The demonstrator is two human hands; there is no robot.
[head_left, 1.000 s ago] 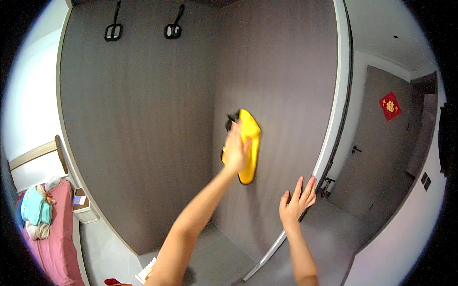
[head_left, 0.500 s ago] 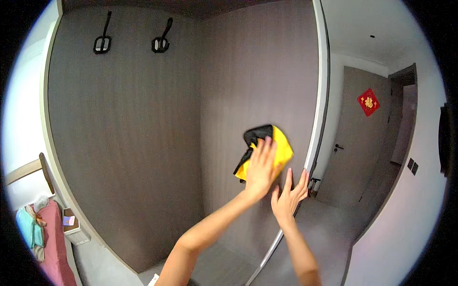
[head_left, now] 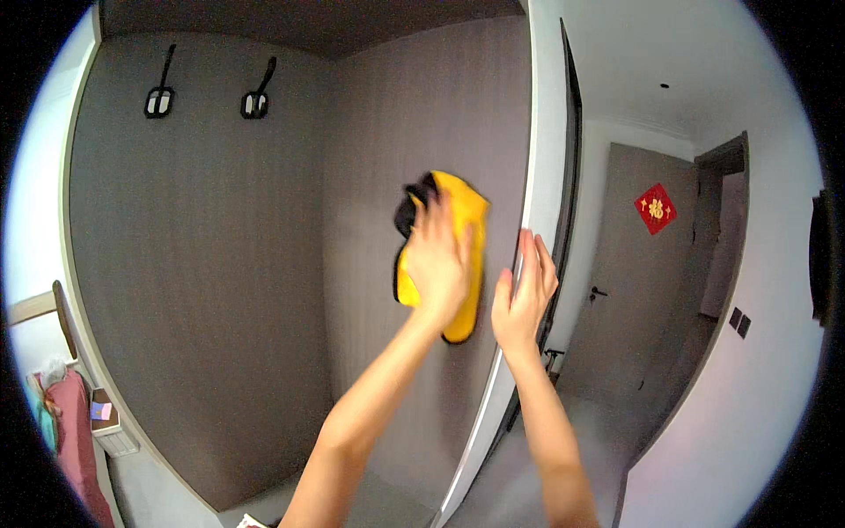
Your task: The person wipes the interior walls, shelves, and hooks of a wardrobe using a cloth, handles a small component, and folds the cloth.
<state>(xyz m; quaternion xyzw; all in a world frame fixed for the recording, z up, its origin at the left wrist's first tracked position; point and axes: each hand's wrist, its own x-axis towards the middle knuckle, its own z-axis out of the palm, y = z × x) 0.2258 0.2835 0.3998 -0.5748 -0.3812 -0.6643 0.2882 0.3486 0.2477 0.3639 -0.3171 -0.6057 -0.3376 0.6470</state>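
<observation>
A yellow and black cleaning cloth (head_left: 471, 238) lies bunched against the brownish-grey side panel (head_left: 378, 114) of a wardrobe recess. My left hand (head_left: 437, 264) holds it there, palm over the cloth and fingers stretched upward, slightly blurred. Part of the cloth is hidden under the hand. Further right, my right hand (head_left: 524, 299) rests by the white front edge (head_left: 534, 167) of that panel. Its fingers point up and its thumb stands apart, with nothing held.
Two black hooks (head_left: 159, 101) are mounted on the back panel (head_left: 202, 264). To the right are a grey door (head_left: 634, 290) with a red diamond decoration (head_left: 656, 209) and wall switches (head_left: 739, 323). A pink-covered bed (head_left: 75, 440) and small bedside cabinet (head_left: 114, 433) stand at lower left.
My left hand and the cloth have moved up and left in view, and the cloth hangs longer below the hand. My right hand has shifted higher along the edge. The whole view has turned slightly.
</observation>
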